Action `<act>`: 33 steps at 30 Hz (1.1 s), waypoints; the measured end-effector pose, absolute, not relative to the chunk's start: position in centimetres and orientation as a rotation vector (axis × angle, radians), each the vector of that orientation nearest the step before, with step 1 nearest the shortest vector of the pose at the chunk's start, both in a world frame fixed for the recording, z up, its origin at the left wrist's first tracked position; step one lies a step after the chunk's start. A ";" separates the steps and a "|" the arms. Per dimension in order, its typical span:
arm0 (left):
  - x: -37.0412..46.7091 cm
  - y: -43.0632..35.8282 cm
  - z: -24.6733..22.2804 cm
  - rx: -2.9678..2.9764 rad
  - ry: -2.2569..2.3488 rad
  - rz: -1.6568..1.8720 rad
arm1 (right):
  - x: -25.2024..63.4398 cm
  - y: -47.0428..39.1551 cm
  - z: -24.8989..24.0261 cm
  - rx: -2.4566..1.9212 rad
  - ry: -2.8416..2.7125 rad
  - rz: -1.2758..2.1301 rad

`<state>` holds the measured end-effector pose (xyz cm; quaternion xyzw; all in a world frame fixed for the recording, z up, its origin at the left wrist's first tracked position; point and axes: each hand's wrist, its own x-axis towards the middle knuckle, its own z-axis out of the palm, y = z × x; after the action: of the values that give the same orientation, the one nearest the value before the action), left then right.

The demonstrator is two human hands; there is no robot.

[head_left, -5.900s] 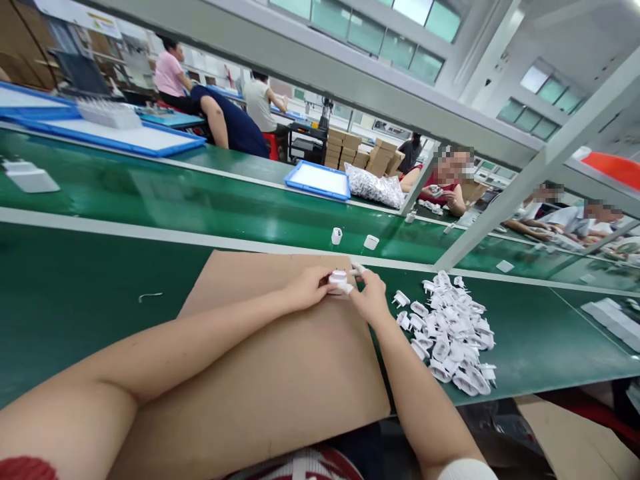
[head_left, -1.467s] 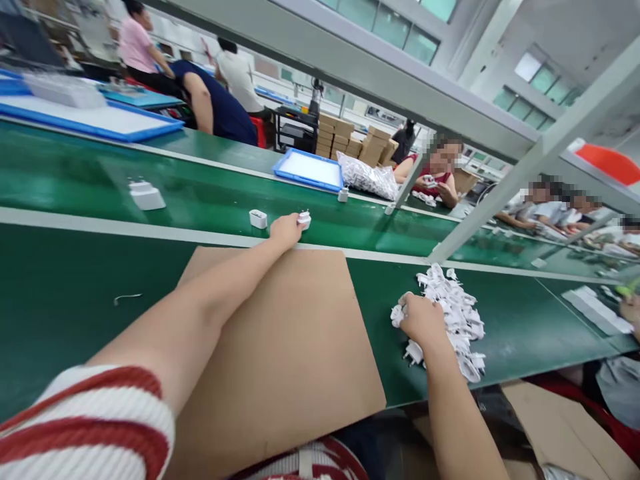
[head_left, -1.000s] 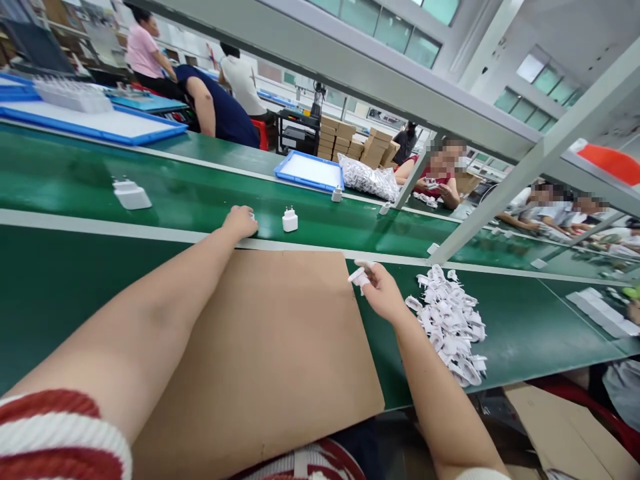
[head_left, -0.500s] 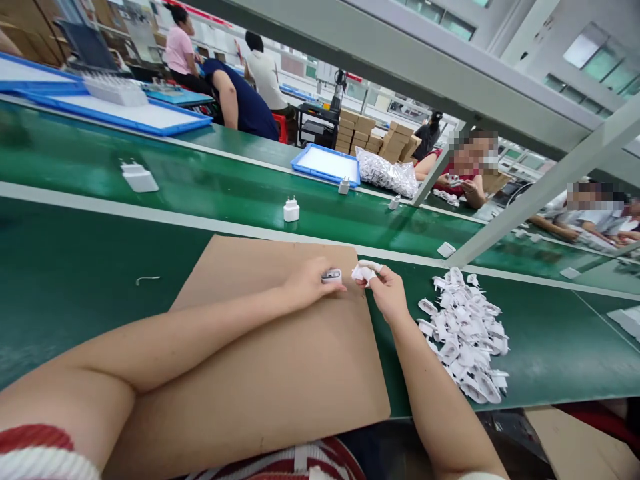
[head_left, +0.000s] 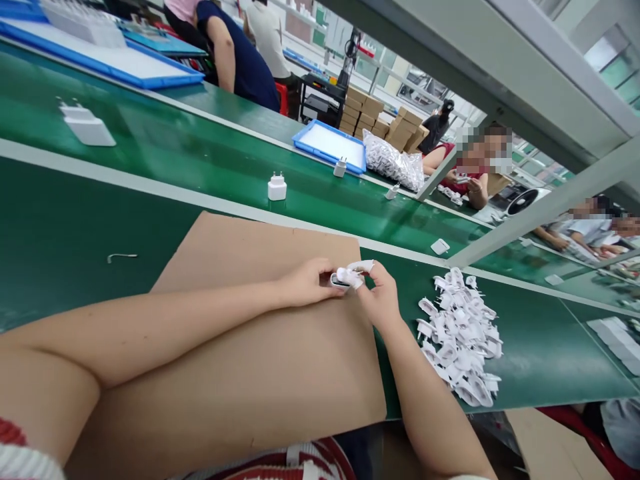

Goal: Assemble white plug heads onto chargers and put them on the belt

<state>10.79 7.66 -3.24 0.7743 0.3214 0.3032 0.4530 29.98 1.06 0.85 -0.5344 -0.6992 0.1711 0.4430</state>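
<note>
A green workbench (head_left: pixel 545 353) carries a brown cardboard sheet (head_left: pixel 280 380), with a loose heap of white plug parts (head_left: pixel 463 340) at the sheet's 3 o'clock and a thin bent sliver (head_left: pixel 121 257), its material unclear, at 10. A row of white blocks (head_left: pixel 615 343) sits beyond the heap, also toward 3. Past a pale rail (head_left: pixel 125 179), a glossy green strip (head_left: pixel 215 177) bears white two-pronged chargers, one (head_left: pixel 277 188) upright at 12, another (head_left: pixel 340 167) at 1.

A blue-rimmed, white rectangular tray (head_left: pixel 327 141) lies beside a silvery plastic bag (head_left: pixel 393 162); brown cardboard boxes (head_left: pixel 361 110) stand stacked behind.
</note>
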 end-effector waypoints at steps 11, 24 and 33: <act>10.6 7.9 -3.2 1.896 0.787 0.745 | 29.5 1.2 1.4 -1.555 -2.146 0.028; 10.8 7.9 -3.2 1.961 0.793 0.778 | 29.2 1.5 2.2 -1.637 -2.199 0.005; 10.4 6.0 -4.0 2.471 0.858 0.850 | 29.4 1.2 0.0 -1.611 -1.882 0.231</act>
<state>10.45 6.00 -4.05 0.8814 0.3059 0.3031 0.1943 29.37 1.20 -0.04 -0.6132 -0.7163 0.0881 0.3212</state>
